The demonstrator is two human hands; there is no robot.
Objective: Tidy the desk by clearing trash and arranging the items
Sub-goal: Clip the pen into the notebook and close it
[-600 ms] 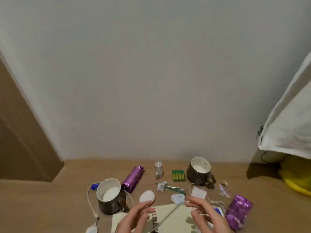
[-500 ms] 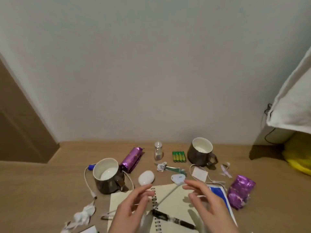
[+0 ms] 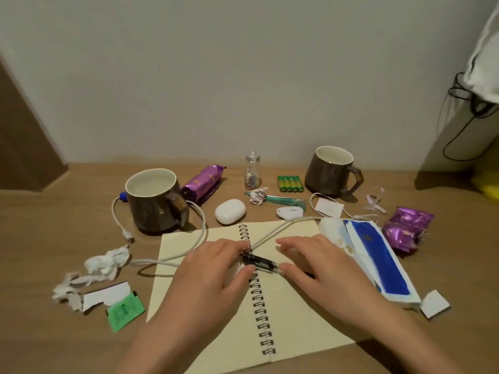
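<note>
1. Step: taking the pen (image 3: 261,263) off the open notebook (image 3: 283,314). The left grip (image 3: 216,265) pinches the cap end; the right grip (image 3: 318,263) is loosely spread, thumb touching the other end.
2. Next, probably: lift it clear of the cable (image 3: 270,234) just beyond both grips.
3. Wooden desk (image 3: 40,238), plain wall (image 3: 243,76); crumpled paper (image 3: 105,263) left of the left grip.

Both forearms reach in from the near side of the pen (image 3: 260,263), palms down. The left hand (image 3: 216,268) sits left of the pen, thumb and forefinger pinching its end. The right hand (image 3: 321,265) lies right of it, fingers nearly straight, thumb tip touching the other end
</note>
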